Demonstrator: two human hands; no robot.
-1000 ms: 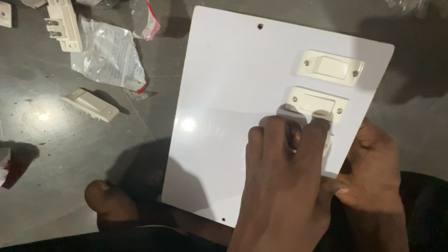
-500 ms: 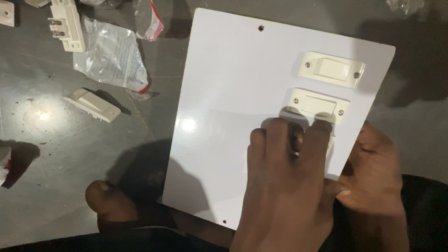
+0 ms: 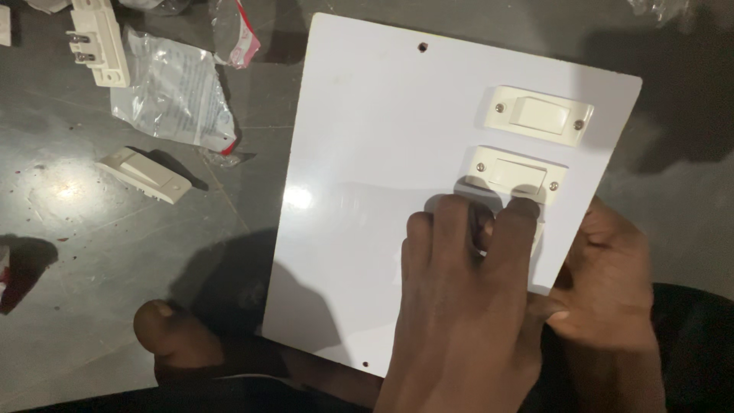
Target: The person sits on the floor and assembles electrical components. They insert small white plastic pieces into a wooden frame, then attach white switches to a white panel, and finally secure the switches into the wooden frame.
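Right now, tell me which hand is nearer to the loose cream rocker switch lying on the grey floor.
Left. The left hand rests on the white board, closer to the loose cream rocker switch; the right hand grips the board's far right edge.

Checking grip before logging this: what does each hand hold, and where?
Right hand grips the white board at its right edge. Left hand pinches something small over it; what, cannot be told.

Glossy white board (image 3: 382, 176), cream switches (image 3: 540, 115), clear wrapper (image 3: 176, 92) with red edge, grey floor (image 3: 76, 252).
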